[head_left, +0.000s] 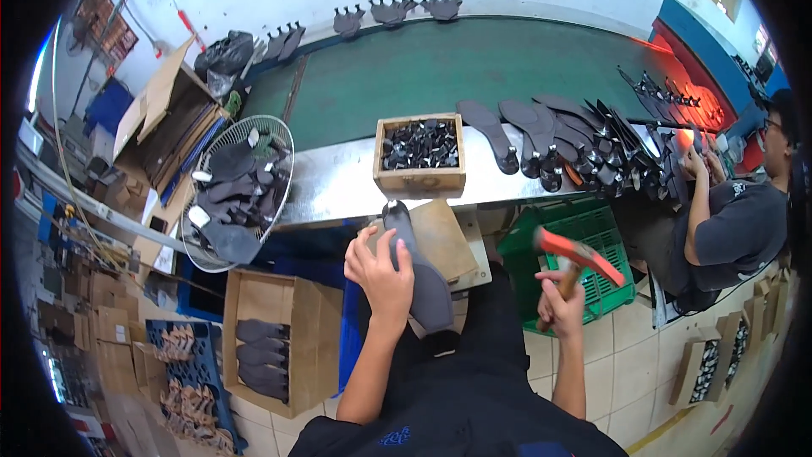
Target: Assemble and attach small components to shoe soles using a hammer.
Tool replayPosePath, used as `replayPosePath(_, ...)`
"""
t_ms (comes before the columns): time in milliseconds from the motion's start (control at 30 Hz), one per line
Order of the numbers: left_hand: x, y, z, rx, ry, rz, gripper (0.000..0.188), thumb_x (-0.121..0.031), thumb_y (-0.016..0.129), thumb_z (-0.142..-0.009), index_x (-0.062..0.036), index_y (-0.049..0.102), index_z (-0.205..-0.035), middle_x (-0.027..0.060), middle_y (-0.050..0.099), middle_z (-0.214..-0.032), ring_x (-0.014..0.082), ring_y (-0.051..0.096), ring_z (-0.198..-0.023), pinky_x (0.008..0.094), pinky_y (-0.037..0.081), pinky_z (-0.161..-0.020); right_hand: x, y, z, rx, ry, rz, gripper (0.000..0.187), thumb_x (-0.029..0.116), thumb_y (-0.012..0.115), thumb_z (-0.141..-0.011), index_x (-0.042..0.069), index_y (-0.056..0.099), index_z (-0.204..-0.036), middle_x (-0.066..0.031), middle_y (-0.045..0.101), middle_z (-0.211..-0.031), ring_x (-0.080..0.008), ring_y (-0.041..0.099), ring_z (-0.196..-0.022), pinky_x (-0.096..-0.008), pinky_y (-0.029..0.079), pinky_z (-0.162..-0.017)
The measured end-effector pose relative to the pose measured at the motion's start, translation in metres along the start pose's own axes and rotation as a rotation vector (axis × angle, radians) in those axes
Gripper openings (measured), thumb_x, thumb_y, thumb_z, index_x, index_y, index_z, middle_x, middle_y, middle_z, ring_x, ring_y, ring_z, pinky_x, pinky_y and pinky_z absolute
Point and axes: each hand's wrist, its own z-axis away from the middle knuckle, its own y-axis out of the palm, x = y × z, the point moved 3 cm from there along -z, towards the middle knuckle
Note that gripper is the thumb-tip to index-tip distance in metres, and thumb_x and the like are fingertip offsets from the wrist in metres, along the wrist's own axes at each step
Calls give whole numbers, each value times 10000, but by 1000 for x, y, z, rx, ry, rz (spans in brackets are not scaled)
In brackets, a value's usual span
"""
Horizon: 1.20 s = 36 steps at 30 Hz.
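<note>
A dark grey shoe sole point(430, 292) lies lengthwise in front of me, its far end against a wooden block point(441, 239). My left hand point(381, 275) grips the sole near that far end, fingers bent and thumb against it. A small shiny piece shows at the sole's far tip. In my right hand point(562, 305) is a hammer point(584, 256) with an orange-red head, raised to the right of the sole. My fingers wrap its wooden handle.
A wooden box point(420, 178) of small black heel pieces stands on the metal-edged bench. Soles with heels point(550, 131) pile up right of it; a wire basket point(288, 178) stands left. A green crate point(592, 220) and cardboard box point(317, 347) flank me. A co-worker point(736, 220) sits right.
</note>
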Motion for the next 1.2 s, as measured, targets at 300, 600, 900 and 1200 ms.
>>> replayPosePath(300, 12, 109, -164, 312, 414, -17, 118, -101, 644, -843, -73, 713, -934, 133, 675, -911, 332, 658, -892, 456, 525, -777, -2, -27, 21, -91, -5, -177, 245, 173, 599, -995, -59, 668, -1038, 29, 401, -488, -55, 342, -361, -238, 283, -361)
replayPosePath(600, 34, 112, -180, 364, 393, 179, 163, 3, 618, -817, 8, 681, -968, 200, 703, -881, 356, 684, -826, 441, 549, -745, 9, -17, 11, -34, 5, -180, 240, 187, 621, -988, -29, 685, -1069, 36, 469, -532, -35, 386, -403, -213, 314, -383)
replayPosePath(900, -66, -22, -85, 388, -328, 1369, 534, -14, 736, -857, 94, 466, -1306, 103, 701, -905, 152, 675, -832, 274, 550, -802, 84, 76, -32, 127, -166, -149, 232, 134, 580, -1001, -33, 662, -1141, -54, 620, -706, -35, 409, -403, -196, 308, -375)
replayPosePath(1200, -63, -97, -30, 311, -320, 1545, 599, 86, 690, -863, 35, 365, -1363, 102, 651, -976, 148, 657, -928, 284, 541, -869, 119, 162, -14, 376, -284, -94, 216, 14, 696, -900, -45, 645, -1101, -102, 688, -894, -40, 487, -493, -198, 366, -419)
